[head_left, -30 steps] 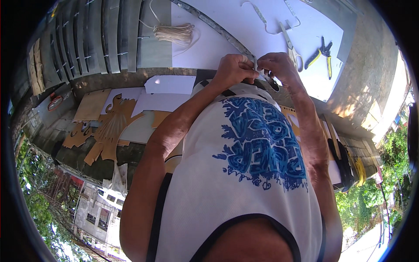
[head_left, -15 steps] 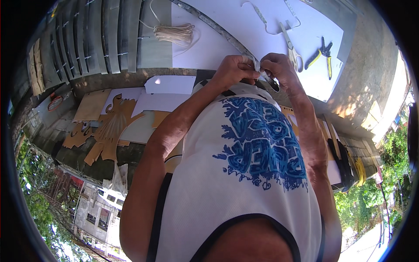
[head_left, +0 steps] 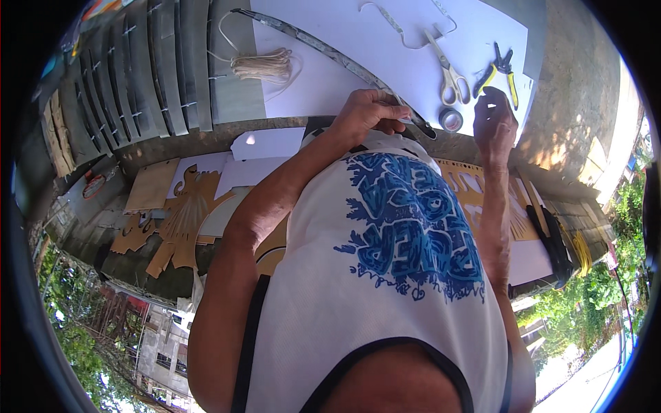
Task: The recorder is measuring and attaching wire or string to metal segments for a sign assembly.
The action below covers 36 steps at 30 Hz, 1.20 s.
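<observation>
In my left hand [head_left: 372, 112], closed with thumb and fingers pinched together, is a long, narrow, curved grey strip [head_left: 323, 49], held close to its near end. A bit of pale material shows beside those fingertips; its kind is unclear. The strip's dark tip sticks out past my fingers toward my shirt. My right hand [head_left: 496, 127] is at the right, empty as far as I can see, its curled fingers apart from the thumb. Just beyond its fingertips lie yellow-and-black pliers [head_left: 501, 72], handles spread. Between my hands sit a small roll of tape [head_left: 451, 120] and pale-handled scissors [head_left: 449, 76].
White sheets [head_left: 330, 20] cover part of the table. A bundle of cream cord [head_left: 261, 65] lies at the left, beside several grey slats [head_left: 175, 69] joined by ties. A tape measure [head_left: 399, 31] lies at the back. Brown cut-out shapes [head_left: 186, 217] are below the table edge.
My right hand has left the strip and moved right, to the pliers' handles. My left hand still grips the strip. The tape roll has come into sight, and the view has shifted slightly.
</observation>
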### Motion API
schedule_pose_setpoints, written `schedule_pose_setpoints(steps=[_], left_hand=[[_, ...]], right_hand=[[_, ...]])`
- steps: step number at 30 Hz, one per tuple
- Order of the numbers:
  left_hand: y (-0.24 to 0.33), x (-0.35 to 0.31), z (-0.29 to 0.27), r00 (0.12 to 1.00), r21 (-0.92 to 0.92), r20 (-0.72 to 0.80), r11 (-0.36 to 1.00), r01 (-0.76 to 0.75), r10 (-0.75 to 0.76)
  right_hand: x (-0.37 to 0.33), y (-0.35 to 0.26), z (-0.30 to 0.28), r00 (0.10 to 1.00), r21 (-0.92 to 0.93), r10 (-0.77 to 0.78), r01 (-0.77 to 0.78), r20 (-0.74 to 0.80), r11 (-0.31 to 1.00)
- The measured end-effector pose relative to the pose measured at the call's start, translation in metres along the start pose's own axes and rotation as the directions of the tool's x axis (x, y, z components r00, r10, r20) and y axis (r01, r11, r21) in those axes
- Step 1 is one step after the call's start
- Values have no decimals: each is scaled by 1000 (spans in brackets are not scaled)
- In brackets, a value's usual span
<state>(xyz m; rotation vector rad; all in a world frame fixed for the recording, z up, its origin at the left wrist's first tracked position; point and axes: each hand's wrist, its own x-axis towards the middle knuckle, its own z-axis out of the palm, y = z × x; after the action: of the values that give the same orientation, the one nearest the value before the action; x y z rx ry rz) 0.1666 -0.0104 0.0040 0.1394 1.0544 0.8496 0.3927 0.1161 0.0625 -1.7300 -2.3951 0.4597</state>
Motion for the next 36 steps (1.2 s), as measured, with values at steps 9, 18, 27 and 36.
schedule_pose_setpoints(steps=[9,18,27,36], left_hand=[[14,3,16,987,222,-77,963,152,-139],[19,6,21,978,306,-126,931,199,-167],[24,-7,21,985,787,-69,615,-43,159],[45,8,-11,852,926,275,115,-359,445]], right_hand=[[-84,-51,23,989,302,-35,-10,145,953],[-99,-60,44,999,395,14,-26,35,918],[-108,-67,65,961,427,242,-164,-135,889],[-117,-65,68,961,315,136,-55,-241,947]])
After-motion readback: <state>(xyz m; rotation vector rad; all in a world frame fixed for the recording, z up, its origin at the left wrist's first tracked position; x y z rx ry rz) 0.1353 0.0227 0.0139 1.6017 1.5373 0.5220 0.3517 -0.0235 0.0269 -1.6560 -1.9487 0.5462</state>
